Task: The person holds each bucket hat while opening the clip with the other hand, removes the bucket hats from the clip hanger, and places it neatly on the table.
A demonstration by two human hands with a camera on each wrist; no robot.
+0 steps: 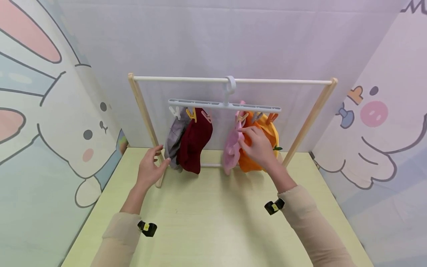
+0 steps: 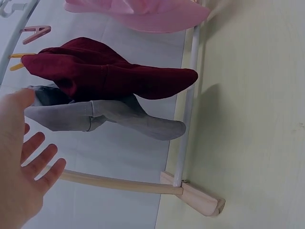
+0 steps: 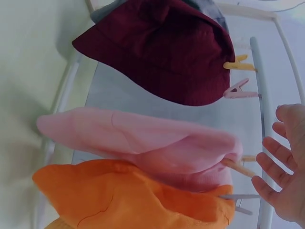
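My left hand (image 1: 149,168) is beside the grey hat (image 1: 172,139), its fingers spread and holding nothing. A dark red hat (image 1: 196,142) hangs right against the grey one. Over on the other side, my right hand (image 1: 259,148) overlaps the pink hat (image 1: 231,150) in the head view. The right wrist view shows that hand (image 3: 283,167) with loosely bent, parted fingers near a beige clip (image 3: 238,167). An orange hat (image 1: 249,163) with a green leaf (image 1: 277,148) hangs behind the right hand. All hats hang from a pale clip hanger (image 1: 200,103).
The hanger hooks over the white top rod (image 1: 180,79) of a rack with wooden legs (image 1: 310,120). A yellow clip (image 1: 191,114) and a pink clip (image 1: 206,116) are by the red hat. The rack stands on a pale table (image 1: 200,218) between cartoon-printed walls.
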